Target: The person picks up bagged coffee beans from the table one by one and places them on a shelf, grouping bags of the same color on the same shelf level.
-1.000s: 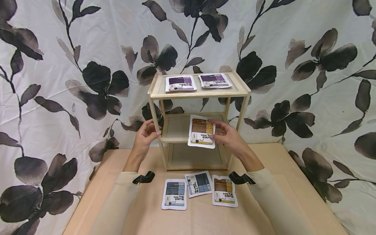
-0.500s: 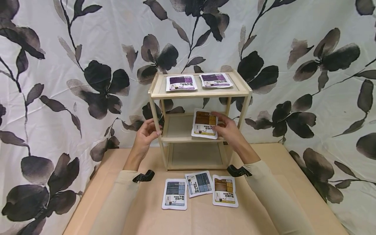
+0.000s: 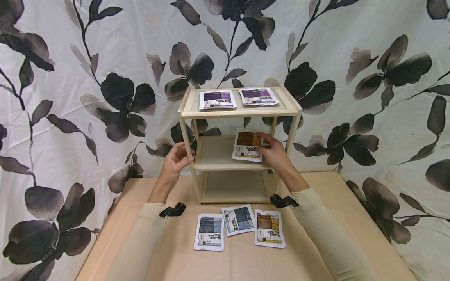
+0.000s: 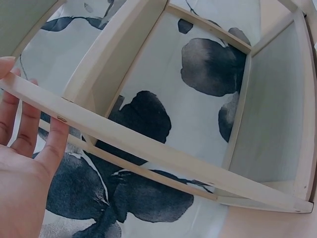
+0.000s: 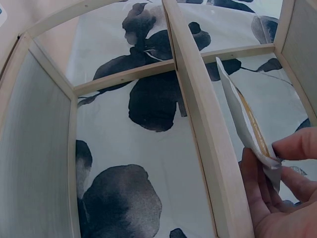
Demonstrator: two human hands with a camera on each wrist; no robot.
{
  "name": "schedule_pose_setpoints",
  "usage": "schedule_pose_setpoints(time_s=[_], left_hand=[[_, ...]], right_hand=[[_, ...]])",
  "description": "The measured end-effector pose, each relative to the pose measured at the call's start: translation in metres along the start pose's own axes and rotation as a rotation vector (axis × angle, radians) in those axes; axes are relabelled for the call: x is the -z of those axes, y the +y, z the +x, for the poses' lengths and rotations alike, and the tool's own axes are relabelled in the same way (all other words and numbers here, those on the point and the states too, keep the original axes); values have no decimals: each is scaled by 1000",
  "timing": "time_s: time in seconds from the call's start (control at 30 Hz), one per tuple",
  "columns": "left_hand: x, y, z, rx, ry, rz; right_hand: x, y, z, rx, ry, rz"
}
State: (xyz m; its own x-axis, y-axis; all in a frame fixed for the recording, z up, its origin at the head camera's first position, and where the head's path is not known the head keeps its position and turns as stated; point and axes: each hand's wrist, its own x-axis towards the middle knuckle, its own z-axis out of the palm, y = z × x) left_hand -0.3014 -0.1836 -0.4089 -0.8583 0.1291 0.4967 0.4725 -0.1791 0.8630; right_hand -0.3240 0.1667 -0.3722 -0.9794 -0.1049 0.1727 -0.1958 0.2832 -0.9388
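Open middle-shelf bay left of the brown packet, seemingly unobstructed, front posts flanking.

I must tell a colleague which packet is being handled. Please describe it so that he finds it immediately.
Find the small wooden shelf before the flowered curtain. On its middle level, the right hand pinches a white packet. Its label is brown and yellow; the two packets on top are purple.
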Motion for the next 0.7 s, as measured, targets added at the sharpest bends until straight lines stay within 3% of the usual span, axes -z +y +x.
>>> schedule_pose_setpoints(time_s=[0.5, 0.7], left_hand=[[2, -1, 0, -9, -14, 3], [2, 0, 0, -24, -5, 33]], right_hand=[[-2, 3, 7, -19, 26, -76], [-4, 2, 10, -17, 52, -172]])
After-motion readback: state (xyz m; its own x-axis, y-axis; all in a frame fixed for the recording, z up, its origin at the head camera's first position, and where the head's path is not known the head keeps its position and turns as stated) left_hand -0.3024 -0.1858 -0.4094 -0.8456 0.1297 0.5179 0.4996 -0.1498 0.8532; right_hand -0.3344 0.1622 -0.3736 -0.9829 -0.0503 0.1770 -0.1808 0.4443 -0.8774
